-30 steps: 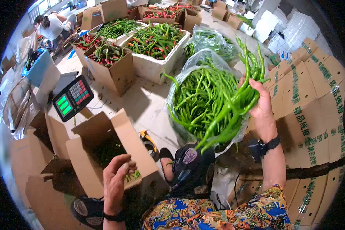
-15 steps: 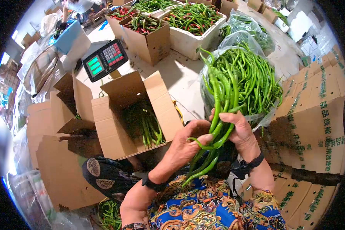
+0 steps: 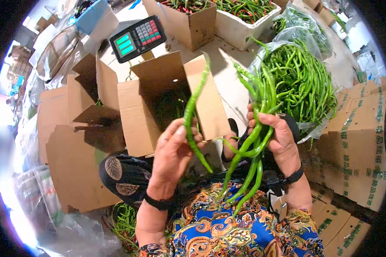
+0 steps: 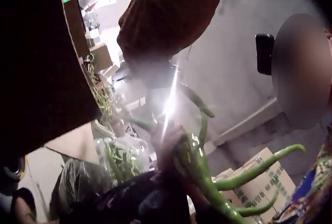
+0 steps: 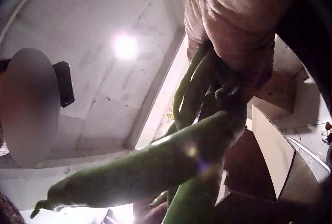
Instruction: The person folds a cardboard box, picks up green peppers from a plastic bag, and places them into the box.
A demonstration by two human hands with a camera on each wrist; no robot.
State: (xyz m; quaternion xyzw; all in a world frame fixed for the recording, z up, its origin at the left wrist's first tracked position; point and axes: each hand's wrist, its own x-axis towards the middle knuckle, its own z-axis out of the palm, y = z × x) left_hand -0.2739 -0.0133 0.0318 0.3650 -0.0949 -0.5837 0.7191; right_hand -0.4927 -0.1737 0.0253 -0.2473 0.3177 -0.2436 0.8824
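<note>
Pepper (image 3: 189,110) lies pinched in the left hand (image 3: 170,154), long axis crossing the grip, nearer the box (image 3: 133,122) than the bunch (image 3: 254,139) the right hand (image 3: 281,133) grips.

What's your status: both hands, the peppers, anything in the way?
Left hand holding one green pepper. Right hand gripping a bunch of green peppers. Open carton beyond left hand; nothing seen blocking either hand.
</note>
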